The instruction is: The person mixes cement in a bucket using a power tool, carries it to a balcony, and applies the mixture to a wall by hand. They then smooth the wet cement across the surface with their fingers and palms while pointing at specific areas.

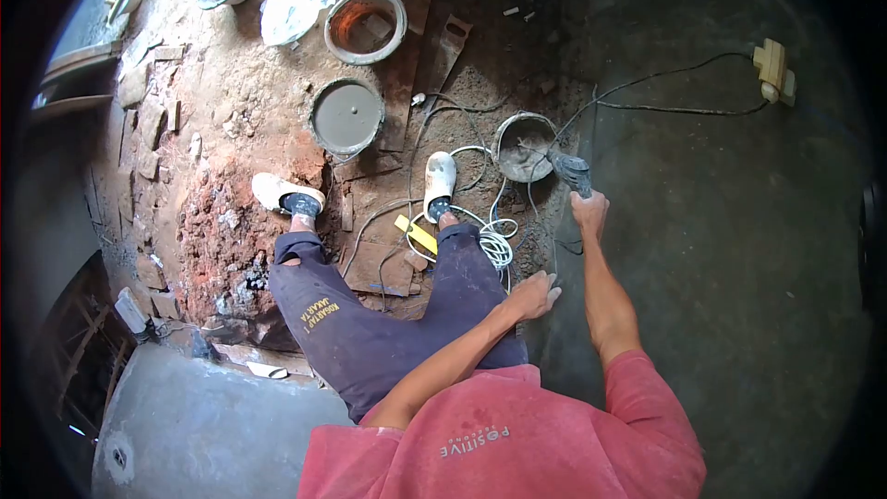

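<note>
My right hand (589, 212) is closed around a grey, cement-coated tool (571, 173) that looks like a brush. The tool's head is beside the rim of a small bucket (500, 155) with grey residue inside. My left hand (534, 296) is lower, near the wall, with its fingers curled. A thin dark line runs up from its fingertips, and I cannot make out what they hold, if anything. Near my left hand, a coiled white cable (496, 245) lies on the ground beside a bright yellow strip (416, 234).
A bucket of wet grey cement (346, 116) stands ahead, beyond it a bucket with an orange inside (397, 32). A handsaw (451, 42) lies on a plank. A yellowish electrical box (771, 72) trails dark cords at right. Rubble and broken tiles (231, 231) cover the left ground.
</note>
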A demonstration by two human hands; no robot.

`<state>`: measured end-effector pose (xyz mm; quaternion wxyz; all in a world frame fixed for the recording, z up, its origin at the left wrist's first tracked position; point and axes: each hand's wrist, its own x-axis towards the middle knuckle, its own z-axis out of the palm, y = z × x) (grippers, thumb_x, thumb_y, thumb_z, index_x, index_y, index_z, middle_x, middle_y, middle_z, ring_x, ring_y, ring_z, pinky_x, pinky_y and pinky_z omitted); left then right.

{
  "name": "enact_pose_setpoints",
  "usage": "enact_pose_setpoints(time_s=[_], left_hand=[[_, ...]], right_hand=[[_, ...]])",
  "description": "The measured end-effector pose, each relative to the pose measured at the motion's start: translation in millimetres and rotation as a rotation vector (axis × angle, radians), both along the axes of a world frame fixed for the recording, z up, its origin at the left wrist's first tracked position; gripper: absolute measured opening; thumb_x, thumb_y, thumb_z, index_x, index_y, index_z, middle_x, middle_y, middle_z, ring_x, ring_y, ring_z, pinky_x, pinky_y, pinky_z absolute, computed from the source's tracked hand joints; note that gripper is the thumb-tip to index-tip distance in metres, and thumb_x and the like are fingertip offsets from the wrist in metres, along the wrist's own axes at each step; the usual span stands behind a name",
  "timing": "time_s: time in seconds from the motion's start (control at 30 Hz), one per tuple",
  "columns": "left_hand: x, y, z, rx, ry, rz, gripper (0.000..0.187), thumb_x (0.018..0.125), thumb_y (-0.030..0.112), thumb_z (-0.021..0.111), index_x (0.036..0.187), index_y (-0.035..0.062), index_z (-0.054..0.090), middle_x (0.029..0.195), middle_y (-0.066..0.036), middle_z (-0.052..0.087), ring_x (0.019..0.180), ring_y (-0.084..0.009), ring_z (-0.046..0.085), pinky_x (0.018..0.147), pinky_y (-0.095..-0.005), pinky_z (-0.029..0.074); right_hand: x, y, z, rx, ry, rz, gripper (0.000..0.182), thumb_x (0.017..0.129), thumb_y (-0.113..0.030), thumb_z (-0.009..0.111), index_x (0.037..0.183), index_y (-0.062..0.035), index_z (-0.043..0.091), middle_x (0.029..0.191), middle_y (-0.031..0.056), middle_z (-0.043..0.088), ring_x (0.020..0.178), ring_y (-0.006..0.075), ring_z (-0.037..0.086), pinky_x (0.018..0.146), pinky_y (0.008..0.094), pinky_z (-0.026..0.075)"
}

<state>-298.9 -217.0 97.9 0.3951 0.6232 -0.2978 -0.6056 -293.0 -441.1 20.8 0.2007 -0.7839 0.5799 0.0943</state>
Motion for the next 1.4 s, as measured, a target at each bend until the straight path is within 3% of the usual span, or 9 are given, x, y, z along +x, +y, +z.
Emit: enact_pose_setpoints(time_s=[0.17, 0.3, 0.43, 0.9, 1.03, 1.13, 1.17, 1.27, 1.4], left_hand=[[-21, 3, -9, -0.069, 0.001, -0.010, 0.045, 0.095, 0.025, 0.049, 0.127, -0.0072, 0.045, 0.106, -0.028, 0.054, 0.102, -0.0432, 0.054, 0.088, -0.0473, 0.044], [-45, 5, -26, -0.195, -0.109, 0.236, 0.042, 0.092, 0.015, 0.052, 0.127, -0.0065, 0.044, 0.102, -0.026, 0.053, 0.099, -0.0412, 0.054, 0.087, -0.0458, 0.044], [-33, 0, -27, -0.138, 0.018, 0.078, 0.039, 0.087, 0.015, 0.055, 0.121, -0.0041, 0.050, 0.106, -0.029, 0.054, 0.101, -0.0446, 0.053, 0.091, -0.0463, 0.044], [-1, -66, -71, 0.028, -0.075, -0.312, 0.080, 0.079, 0.061, 0.062, 0.123, -0.0062, 0.053, 0.133, -0.029, 0.047, 0.123, -0.0420, 0.046, 0.104, -0.0474, 0.037], [11, -85, -100, -0.139, -0.277, -0.542, 0.076, 0.083, 0.057, 0.060, 0.132, -0.0009, 0.048, 0.136, -0.027, 0.045, 0.129, -0.0462, 0.037, 0.109, -0.0488, 0.030], [68, -108, -121, -0.235, -0.374, -0.226, 0.057, 0.090, 0.043, 0.056, 0.123, -0.0032, 0.054, 0.119, -0.032, 0.055, 0.122, -0.0488, 0.043, 0.105, -0.0492, 0.035], [126, -143, -80, -0.104, -0.111, -0.060, 0.048, 0.093, 0.036, 0.053, 0.120, -0.0040, 0.057, 0.114, -0.032, 0.058, 0.114, -0.0490, 0.049, 0.100, -0.0464, 0.040], [252, -237, -35, -0.414, -0.365, 0.357, 0.051, 0.093, 0.034, 0.059, 0.120, -0.0091, 0.053, 0.118, -0.029, 0.057, 0.109, -0.0376, 0.057, 0.097, -0.0413, 0.042], [367, -378, 82, -0.737, -0.279, 0.353, 0.083, 0.077, 0.038, 0.078, 0.133, -0.0090, 0.041, 0.127, -0.023, 0.054, 0.117, -0.0288, 0.054, 0.098, -0.0367, 0.043]], right_hand=[[-9, -23, 7, -0.021, 0.003, -0.030, 0.035, 0.070, -0.028, 0.066, 0.090, 0.0005, 0.068, 0.083, 0.0253, 0.066, 0.084, 0.0429, 0.065, 0.076, 0.0477, 0.049], [-40, -54, -16, -0.061, 0.032, -0.057, 0.053, 0.074, -0.032, 0.068, 0.119, -0.0063, 0.059, 0.112, 0.0240, 0.062, 0.106, 0.0402, 0.059, 0.090, 0.0468, 0.046], [-70, -81, -27, -0.131, 0.089, -0.012, 0.072, 0.082, -0.042, 0.067, 0.142, -0.0138, 0.039, 0.136, 0.0213, 0.048, 0.120, 0.0421, 0.049, 0.102, 0.0476, 0.040], [-64, -95, 4, -0.176, 0.247, -0.044, 0.042, 0.085, -0.019, 0.064, 0.123, -0.0036, 0.059, 0.105, 0.0198, 0.064, 0.101, 0.0386, 0.059, 0.087, 0.0481, 0.047], [-26, -84, 39, -0.418, -0.091, -0.230, 0.034, 0.087, -0.018, 0.063, 0.117, -0.0002, 0.062, 0.102, 0.0174, 0.067, 0.098, 0.0338, 0.063, 0.084, 0.0424, 0.049], [25, -85, 107, -0.455, -0.492, -0.392, 0.030, 0.089, -0.019, 0.064, 0.111, 0.0017, 0.064, 0.100, 0.0166, 0.068, 0.090, 0.0283, 0.066, 0.079, 0.0368, 0.051], [46, -82, 130, -0.531, -0.724, -0.432, 0.029, 0.090, -0.019, 0.064, 0.108, 0.0024, 0.065, 0.097, 0.0173, 0.068, 0.083, 0.0270, 0.067, 0.075, 0.0346, 0.052], [116, -75, 170, -0.455, -0.947, -0.400, 0.029, 0.090, -0.021, 0.066, 0.107, 0.0028, 0.066, 0.096, 0.0160, 0.069, 0.088, 0.0230, 0.067, 0.077, 0.0311, 0.052], [209, -110, 167, -0.456, -1.138, -0.295, 0.031, 0.090, -0.019, 0.064, 0.110, 0.0047, 0.064, 0.101, 0.0188, 0.069, 0.095, 0.0292, 0.067, 0.083, 0.0354, 0.051]])
